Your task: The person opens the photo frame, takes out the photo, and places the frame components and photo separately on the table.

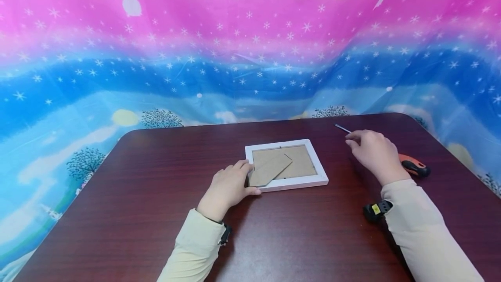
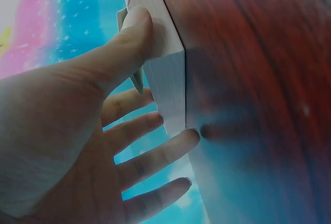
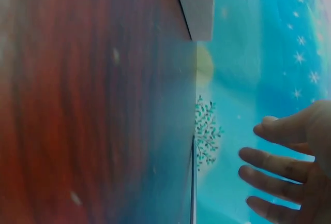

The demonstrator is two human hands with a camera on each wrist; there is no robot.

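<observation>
A white picture frame (image 1: pixel 317 165) lies face down on the table in the head view. Its brown backing board (image 1: pixel 303 156) shows, with a flat stand flap (image 1: pixel 272 171) slanting across it. My left hand (image 1: pixel 228 186) holds the frame's near left corner. In the left wrist view the thumb presses the near side of the frame (image 2: pixel 165 87), and the spread fingers reach along the left side. My right hand (image 1: pixel 373 153) hovers over a screwdriver (image 1: pixel 416 167) with an orange and black handle. In the right wrist view its fingers are spread apart, above the thin shaft (image 3: pixel 193 188).
The dark reddish wooden table (image 1: pixel 156 177) has rounded far corners. Behind it and along its sides hangs a pink and blue cloth (image 1: pixel 250 55) printed with snowflakes and trees. A black wrist device (image 1: pixel 377 209) sits under the right cuff.
</observation>
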